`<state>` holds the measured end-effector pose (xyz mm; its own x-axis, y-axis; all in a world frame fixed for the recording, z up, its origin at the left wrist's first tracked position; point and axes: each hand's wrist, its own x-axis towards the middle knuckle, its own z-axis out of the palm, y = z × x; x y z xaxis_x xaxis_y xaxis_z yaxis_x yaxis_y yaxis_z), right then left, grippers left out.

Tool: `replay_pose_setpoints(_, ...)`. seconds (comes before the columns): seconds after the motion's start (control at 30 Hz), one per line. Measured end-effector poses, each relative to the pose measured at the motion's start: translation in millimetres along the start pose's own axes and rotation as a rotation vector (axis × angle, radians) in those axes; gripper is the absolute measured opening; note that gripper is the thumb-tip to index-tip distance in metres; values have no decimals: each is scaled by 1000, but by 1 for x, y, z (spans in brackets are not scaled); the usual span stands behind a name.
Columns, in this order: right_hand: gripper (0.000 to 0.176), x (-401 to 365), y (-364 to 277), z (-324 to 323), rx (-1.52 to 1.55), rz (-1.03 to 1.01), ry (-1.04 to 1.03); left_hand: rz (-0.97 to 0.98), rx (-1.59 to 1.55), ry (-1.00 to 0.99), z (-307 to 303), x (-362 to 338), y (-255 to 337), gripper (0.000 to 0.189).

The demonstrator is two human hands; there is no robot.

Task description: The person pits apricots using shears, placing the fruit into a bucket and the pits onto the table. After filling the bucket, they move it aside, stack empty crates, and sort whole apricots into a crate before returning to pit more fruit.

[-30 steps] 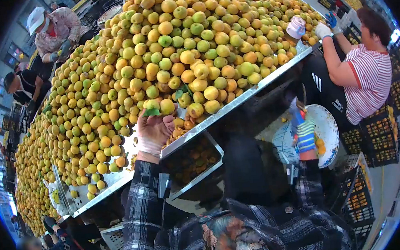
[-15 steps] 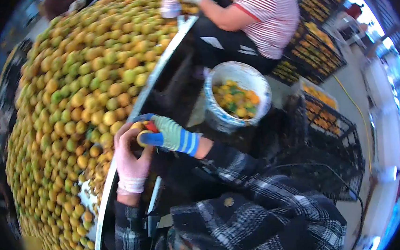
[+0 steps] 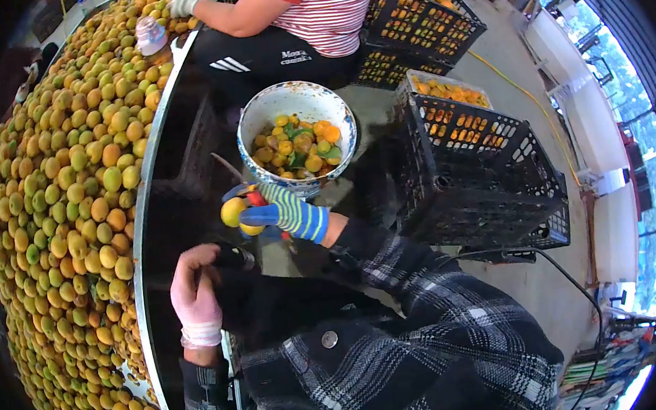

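My left hand (image 3: 197, 296), in a pink glove with bare-looking fingertips, is beside the metal rim of the fruit table; its fingers are loosely bent and apart, with nothing seen between them. My right hand (image 3: 288, 211), in a striped blue and green glove, is closed round yellow-orange fruits (image 3: 233, 212) and a small red-handled tool (image 3: 255, 198), whose far end is hard to make out. Just beyond that hand stands a white and blue bucket (image 3: 346, 138) holding fruits and some green leaves.
A long table with a metal rim (image 3: 141, 243), heaped with fruit, runs along the left. A co-worker in a striped shirt (image 3: 328, 12) sits at the top, a gloved hand on the fruit. Black crates (image 3: 482, 200) stand right, near a yellow hose (image 3: 532, 100).
My hands have parted: the right has moved right toward the bucket with the fruits, the left has come away empty. The view has turned rightward, so the surroundings appear shifted left.
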<state>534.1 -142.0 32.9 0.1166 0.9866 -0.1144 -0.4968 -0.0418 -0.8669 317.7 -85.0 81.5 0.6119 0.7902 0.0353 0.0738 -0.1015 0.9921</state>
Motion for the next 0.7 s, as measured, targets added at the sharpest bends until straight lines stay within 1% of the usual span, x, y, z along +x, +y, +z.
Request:
replay_pose_setpoints(0.03, 46, -5, 3, -16, -79, -45, 48, -1, -22, -33, -1, -2, -4, 32)
replay_pose_setpoints(0.1, 45, -19, 8, -40, -150, -63, 99, 16, -42, -75, 3, -3, -10, 32)
replay_pose_setpoints(0.17, 41, -32, 21, -56, -186, -11, 192, -12, -9, -103, 4, -3, -6, 33)
replay_pose_setpoints(0.2, 39, -39, 24, -56, -125, -12, 205, -27, 18, -127, 9, 0, -7, 33)
replay_pose_setpoints(0.23, 40, -45, 25, -60, -117, 62, 195, -36, -30, -109, 13, 1, -12, 30)
replay_pose_setpoints(0.3, 41, -46, 50, -71, -192, -46, 260, -86, 19, -108, 19, 6, -8, 23)
replay_pose_setpoints(0.33, 46, -46, 55, -74, -265, -48, 289, -71, 17, -120, 21, 9, -9, 17)
replay_pose_setpoints(0.37, 50, -45, 51, -73, -285, 3, 279, -61, 24, -135, 23, 12, -10, 17)
replay_pose_setpoints(0.43, 43, -40, 61, -75, -287, -98, 311, -75, 8, -127, 30, 15, -7, 16)
replay_pose_setpoints(0.47, 44, -45, 39, -62, -257, -170, 291, -70, 12, -144, 32, 16, -6, 16)
replay_pose_setpoints(0.5, 48, -48, 31, -59, -363, -209, 296, -72, 5, -149, 34, 16, -7, 16)
replay_pose_setpoints(0.57, 51, -50, 20, -54, -352, -256, 291, -73, 1, -157, 38, 17, -6, 16)
replay_pose_setpoints(0.67, 52, -60, 9, -47, -384, -238, 324, -126, 16, -154, 38, 13, -2, 15)
replay_pose_setpoints(0.7, 51, -67, 4, -41, -346, -235, 344, -94, 58, -175, 38, 13, 0, 14)
